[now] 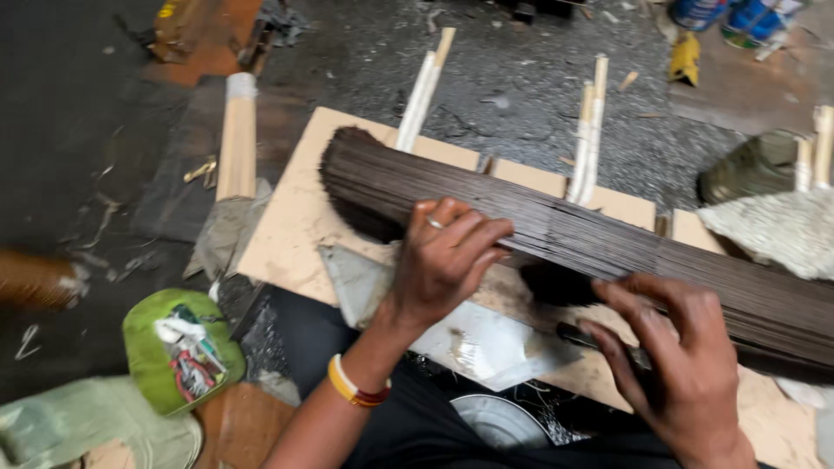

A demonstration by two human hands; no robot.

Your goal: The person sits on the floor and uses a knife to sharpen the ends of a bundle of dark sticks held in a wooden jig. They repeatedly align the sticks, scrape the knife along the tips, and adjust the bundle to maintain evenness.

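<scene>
bundle of thin dark rods (608, 252): a long flat stack of dark strands, lying slantwise across the pale board (287, 234), one end fanned and rounded near the board's far left corner, the other running off past the right edge of view.
left hand (447, 260): palm down on top of the bundle near its middle, fingers curled over the far edge and clamped on the rods; a ring shows on one finger, and bangles (356, 389) sit at the wrist.
right hand (673, 360): lower along the same bundle, fingers bent against its near edge; whether it grasps a few rods or only presses them i cannot tell, since motion blur hides the fingertips.
under the bundle: a grey metal sheet (452, 334) lies on the board just below the left hand, partly beneath the rods.
beyond the bundle: pale wooden sticks (591, 130) stand upright just behind the board, more near its far left side.
left of the board: a wooden handle (237, 139) lies alongside, with a green packet (178, 352) further toward the viewer.
right of the board: a greyish-white lumpy mass (773, 230) rests near the bundle's right stretch.
progress: by my judgement the rods are gathered and roughly aligned; the fanned end looks uneven, and no tie or band shows around the bundle.
</scene>
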